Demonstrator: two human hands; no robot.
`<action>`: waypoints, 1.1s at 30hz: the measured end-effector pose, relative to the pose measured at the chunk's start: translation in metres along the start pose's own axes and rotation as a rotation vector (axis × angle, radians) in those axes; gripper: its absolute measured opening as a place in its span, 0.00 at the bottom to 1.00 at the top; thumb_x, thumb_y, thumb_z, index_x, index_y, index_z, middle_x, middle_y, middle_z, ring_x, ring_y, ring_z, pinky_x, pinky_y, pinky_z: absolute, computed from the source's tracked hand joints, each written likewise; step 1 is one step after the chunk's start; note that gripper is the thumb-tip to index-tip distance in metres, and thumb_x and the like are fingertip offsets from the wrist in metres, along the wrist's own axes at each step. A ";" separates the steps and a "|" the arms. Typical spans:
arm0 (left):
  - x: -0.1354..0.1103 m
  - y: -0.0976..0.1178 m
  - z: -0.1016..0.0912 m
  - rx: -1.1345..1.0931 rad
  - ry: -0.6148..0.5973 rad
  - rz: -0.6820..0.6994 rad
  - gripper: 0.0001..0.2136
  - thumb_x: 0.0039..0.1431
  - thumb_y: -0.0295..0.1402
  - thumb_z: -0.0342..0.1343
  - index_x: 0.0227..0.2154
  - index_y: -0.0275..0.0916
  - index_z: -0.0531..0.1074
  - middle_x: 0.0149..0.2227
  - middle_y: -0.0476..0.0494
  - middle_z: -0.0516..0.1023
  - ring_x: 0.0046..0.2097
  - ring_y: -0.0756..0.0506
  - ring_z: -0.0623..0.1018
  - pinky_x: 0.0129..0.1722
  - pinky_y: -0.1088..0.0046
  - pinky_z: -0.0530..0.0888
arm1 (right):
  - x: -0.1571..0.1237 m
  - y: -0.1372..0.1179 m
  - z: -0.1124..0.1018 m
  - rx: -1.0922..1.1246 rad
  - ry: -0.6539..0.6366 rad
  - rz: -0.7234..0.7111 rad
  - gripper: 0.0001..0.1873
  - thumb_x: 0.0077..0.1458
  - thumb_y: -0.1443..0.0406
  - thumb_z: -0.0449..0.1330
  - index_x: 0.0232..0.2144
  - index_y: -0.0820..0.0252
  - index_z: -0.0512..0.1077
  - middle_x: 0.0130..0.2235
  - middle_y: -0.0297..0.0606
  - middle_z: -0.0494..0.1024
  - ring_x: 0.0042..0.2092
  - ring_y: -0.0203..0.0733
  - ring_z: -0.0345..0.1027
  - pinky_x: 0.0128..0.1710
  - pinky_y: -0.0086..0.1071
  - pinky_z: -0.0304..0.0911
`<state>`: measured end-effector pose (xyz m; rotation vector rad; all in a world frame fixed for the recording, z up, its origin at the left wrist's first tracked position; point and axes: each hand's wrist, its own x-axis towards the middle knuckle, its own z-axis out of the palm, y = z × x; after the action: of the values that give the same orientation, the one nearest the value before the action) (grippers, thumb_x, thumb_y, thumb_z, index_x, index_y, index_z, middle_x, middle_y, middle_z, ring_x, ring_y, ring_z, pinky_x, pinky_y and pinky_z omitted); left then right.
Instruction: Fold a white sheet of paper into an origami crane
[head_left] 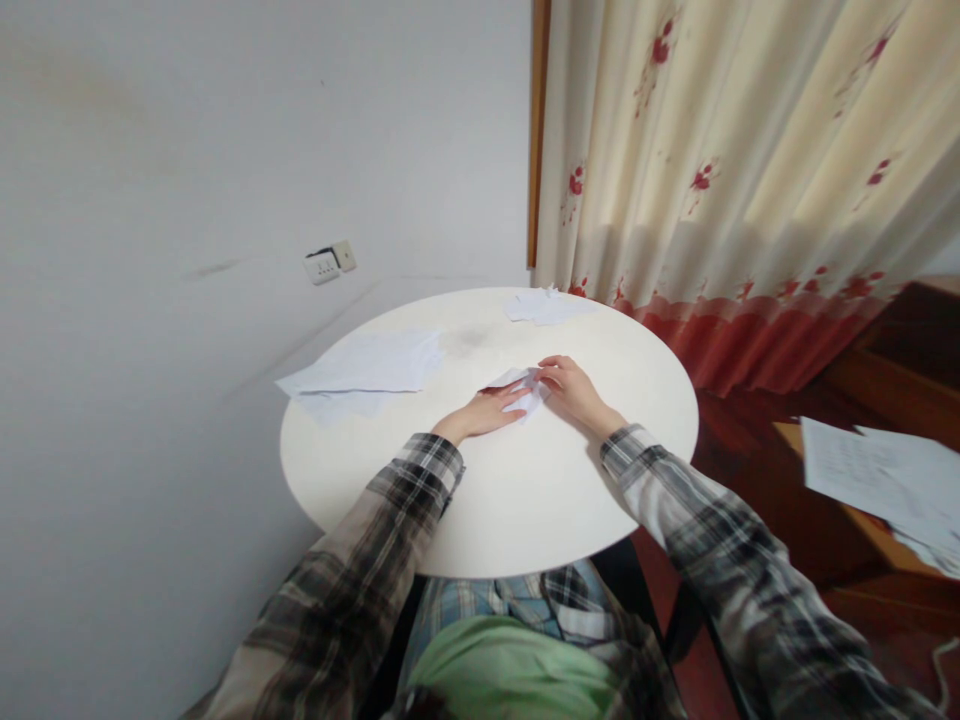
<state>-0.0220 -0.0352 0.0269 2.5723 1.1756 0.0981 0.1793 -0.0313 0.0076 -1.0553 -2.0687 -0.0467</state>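
Note:
A small folded white paper (523, 391) lies near the middle of the round white table (517, 500). My left hand (489, 411) lies flat on the paper's near left part, fingers stretched out. My right hand (571, 387) rests on the paper's right edge with its fingertips bent together, pinching the fold. Both arms wear plaid sleeves.
A loose stack of white sheets (365, 371) lies at the table's left and hangs over the rim. A crumpled white paper (546, 305) sits at the far edge. A flowered curtain (735, 170) hangs behind. More sheets (885, 475) lie on a wooden surface at right.

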 end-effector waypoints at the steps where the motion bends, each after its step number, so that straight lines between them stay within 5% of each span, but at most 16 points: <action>1: 0.001 0.000 0.002 0.005 0.012 0.011 0.26 0.58 0.46 0.40 0.58 0.45 0.51 0.63 0.48 0.46 0.62 0.44 0.50 0.59 0.65 0.48 | 0.000 -0.001 0.000 -0.009 0.005 -0.013 0.11 0.52 0.72 0.52 0.34 0.59 0.73 0.40 0.41 0.71 0.42 0.41 0.63 0.42 0.35 0.61; 11: 0.006 0.005 0.014 0.009 0.082 0.066 0.25 0.57 0.44 0.43 0.54 0.38 0.57 0.61 0.39 0.53 0.62 0.43 0.51 0.59 0.64 0.47 | 0.001 -0.011 -0.001 -0.159 -0.064 -0.187 0.10 0.52 0.70 0.54 0.36 0.57 0.72 0.44 0.42 0.69 0.45 0.44 0.60 0.44 0.37 0.59; 19: 0.006 0.008 0.013 -0.013 0.102 0.044 0.27 0.56 0.45 0.44 0.54 0.33 0.56 0.59 0.35 0.57 0.61 0.42 0.55 0.59 0.66 0.49 | 0.002 -0.018 -0.002 -0.185 -0.053 -0.191 0.08 0.52 0.70 0.54 0.35 0.59 0.72 0.45 0.44 0.68 0.46 0.45 0.58 0.44 0.38 0.59; 27: 0.006 0.008 0.012 -0.062 0.106 0.022 0.24 0.56 0.43 0.45 0.52 0.34 0.60 0.58 0.38 0.59 0.60 0.42 0.57 0.59 0.66 0.51 | 0.003 -0.017 -0.002 -0.208 -0.059 -0.186 0.07 0.52 0.70 0.54 0.34 0.60 0.71 0.45 0.45 0.68 0.45 0.46 0.58 0.43 0.38 0.59; 33: 0.010 0.006 0.014 -0.215 0.233 0.052 0.20 0.58 0.35 0.40 0.53 0.36 0.58 0.55 0.40 0.63 0.56 0.45 0.63 0.57 0.66 0.57 | 0.005 -0.021 -0.004 -0.242 -0.096 -0.214 0.07 0.53 0.70 0.53 0.34 0.61 0.70 0.45 0.45 0.68 0.46 0.46 0.57 0.43 0.39 0.58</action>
<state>-0.0084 -0.0347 0.0146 2.4491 1.1066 0.5202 0.1654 -0.0429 0.0199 -0.9883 -2.2996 -0.3691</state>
